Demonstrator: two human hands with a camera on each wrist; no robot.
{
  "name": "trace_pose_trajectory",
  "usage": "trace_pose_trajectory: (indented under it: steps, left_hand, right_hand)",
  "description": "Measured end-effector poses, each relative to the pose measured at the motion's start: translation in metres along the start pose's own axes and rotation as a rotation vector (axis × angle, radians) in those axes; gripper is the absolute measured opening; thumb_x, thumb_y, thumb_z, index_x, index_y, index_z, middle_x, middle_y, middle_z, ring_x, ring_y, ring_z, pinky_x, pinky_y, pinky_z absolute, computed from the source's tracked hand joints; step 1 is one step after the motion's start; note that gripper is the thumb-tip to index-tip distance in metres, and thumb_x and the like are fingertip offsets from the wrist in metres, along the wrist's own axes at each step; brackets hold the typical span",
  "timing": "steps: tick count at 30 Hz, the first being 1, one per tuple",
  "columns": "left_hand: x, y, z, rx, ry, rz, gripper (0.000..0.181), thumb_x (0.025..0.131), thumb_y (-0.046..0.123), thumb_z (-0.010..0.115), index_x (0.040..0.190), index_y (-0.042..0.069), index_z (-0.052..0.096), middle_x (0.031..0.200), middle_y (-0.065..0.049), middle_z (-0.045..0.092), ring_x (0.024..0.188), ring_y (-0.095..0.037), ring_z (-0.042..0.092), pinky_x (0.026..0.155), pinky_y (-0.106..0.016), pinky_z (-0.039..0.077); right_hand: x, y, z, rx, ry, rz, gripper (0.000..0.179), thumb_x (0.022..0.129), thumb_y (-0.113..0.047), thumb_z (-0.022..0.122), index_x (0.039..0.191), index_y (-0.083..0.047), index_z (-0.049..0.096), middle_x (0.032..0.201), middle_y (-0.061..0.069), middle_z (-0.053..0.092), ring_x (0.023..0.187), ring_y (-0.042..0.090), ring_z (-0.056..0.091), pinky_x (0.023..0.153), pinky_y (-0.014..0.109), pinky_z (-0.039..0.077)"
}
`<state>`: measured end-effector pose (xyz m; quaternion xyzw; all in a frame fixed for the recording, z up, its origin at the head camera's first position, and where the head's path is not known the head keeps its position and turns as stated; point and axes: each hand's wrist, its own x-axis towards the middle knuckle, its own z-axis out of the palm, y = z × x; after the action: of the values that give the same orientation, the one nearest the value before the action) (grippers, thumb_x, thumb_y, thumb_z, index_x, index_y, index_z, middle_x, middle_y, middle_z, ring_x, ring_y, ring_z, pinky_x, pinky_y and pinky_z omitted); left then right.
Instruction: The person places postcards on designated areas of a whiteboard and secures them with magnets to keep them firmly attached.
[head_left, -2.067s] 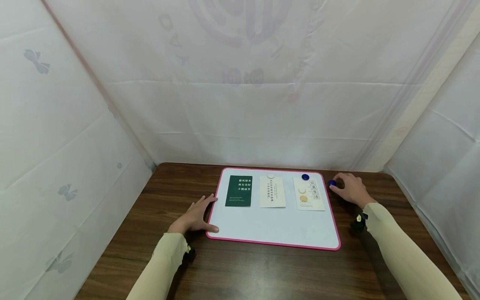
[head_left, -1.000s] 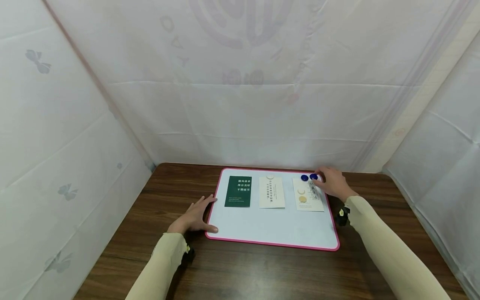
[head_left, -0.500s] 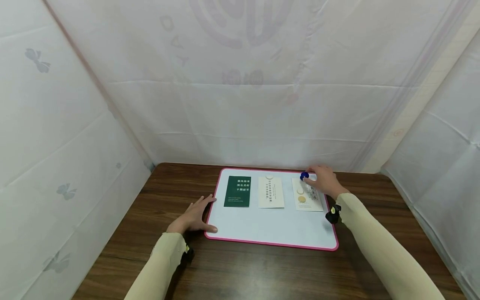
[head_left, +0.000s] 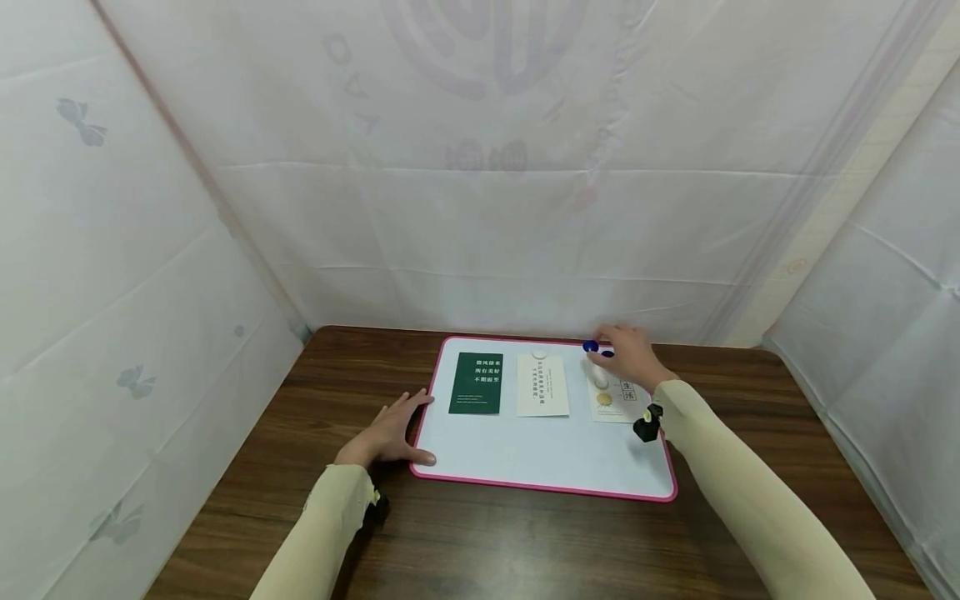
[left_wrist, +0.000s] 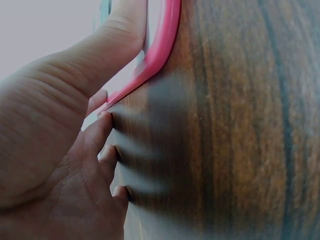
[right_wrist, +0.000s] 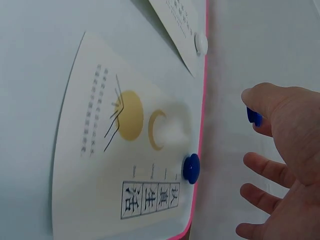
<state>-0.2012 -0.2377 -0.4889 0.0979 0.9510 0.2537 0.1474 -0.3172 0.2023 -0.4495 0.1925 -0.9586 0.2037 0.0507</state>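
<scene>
My right hand (head_left: 632, 357) pinches a round blue magnet (right_wrist: 254, 117) between thumb and forefinger, just above the back edge of the whiteboard (head_left: 525, 450); its other fingers are spread. A second blue magnet (right_wrist: 191, 168) sits at the top of the right-hand card (right_wrist: 112, 165), which has a gold sun and moon. Along the board's left side lies my left hand (head_left: 390, 433), fingers spread against the pink rim (left_wrist: 162, 45) and thumb over the front left corner. A white magnet (right_wrist: 201, 44) is on the top of the middle card (head_left: 543, 387).
To the left on the board lies a dark green card (head_left: 476, 383) with white writing. The board rests on a brown wooden table (head_left: 480, 550). Pale printed cloth (head_left: 465, 233) hangs right behind the table and along both sides.
My right hand picked up the blue magnet from beside the board's right edge and carried it left, past the magnet on the right-hand card. My left hand stayed at the board's left side.
</scene>
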Motion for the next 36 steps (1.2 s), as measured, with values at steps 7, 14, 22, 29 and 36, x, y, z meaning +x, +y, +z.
trace_pose_trajectory:
  steps: [7, 14, 22, 29, 36]
  left_hand:
    - [0.001, -0.001, 0.001, -0.007, 0.002, -0.001, 0.108, 0.071, 0.041, 0.095, 0.157, 0.013, 0.036, 0.168, -0.018, 0.024, 0.155, -0.043, 0.014, 0.123, -0.064, 0.008]
    - [0.002, -0.002, 0.001, 0.0, 0.006, 0.002, 0.107, 0.071, 0.042, 0.094, 0.157, 0.013, 0.037, 0.168, -0.018, 0.024, 0.155, -0.043, 0.014, 0.122, -0.065, 0.008]
    - [0.002, -0.002, 0.002, -0.006, 0.009, 0.005, 0.107, 0.072, 0.042, 0.094, 0.157, 0.012, 0.037, 0.168, -0.018, 0.025, 0.155, -0.043, 0.015, 0.122, -0.065, 0.009]
    - [0.001, 0.0, 0.002, -0.008, 0.007, 0.001, 0.107, 0.071, 0.043, 0.094, 0.157, 0.013, 0.038, 0.168, -0.018, 0.025, 0.155, -0.043, 0.015, 0.122, -0.064, 0.009]
    - [0.0, 0.002, 0.001, -0.019, 0.004, -0.007, 0.106, 0.071, 0.043, 0.094, 0.157, 0.013, 0.038, 0.168, -0.017, 0.025, 0.155, -0.042, 0.014, 0.123, -0.064, 0.008]
  right_hand:
    - [0.007, -0.012, 0.005, -0.02, 0.007, -0.027, 0.035, 0.096, -0.024, 0.074, 0.121, -0.002, 0.066, 0.121, 0.019, 0.068, 0.121, 0.041, 0.055, 0.11, 0.061, 0.033]
    - [0.013, -0.026, 0.007, 0.03, -0.02, 0.0, 0.037, 0.096, -0.026, 0.074, 0.124, -0.004, 0.066, 0.126, 0.019, 0.065, 0.124, 0.044, 0.05, 0.105, 0.062, 0.04]
    - [0.021, -0.035, 0.018, 0.019, -0.005, -0.014, 0.037, 0.095, -0.027, 0.076, 0.124, -0.005, 0.067, 0.127, 0.02, 0.064, 0.12, 0.045, 0.051, 0.101, 0.059, 0.044]
    - [0.028, -0.041, 0.027, 0.021, -0.018, -0.019, 0.038, 0.095, -0.028, 0.076, 0.125, -0.007, 0.066, 0.128, 0.021, 0.063, 0.117, 0.044, 0.051, 0.098, 0.058, 0.045]
    - [0.033, -0.052, 0.034, 0.045, -0.039, -0.018, 0.04, 0.095, -0.028, 0.076, 0.127, -0.007, 0.066, 0.13, 0.02, 0.061, 0.12, 0.043, 0.051, 0.1, 0.057, 0.045]
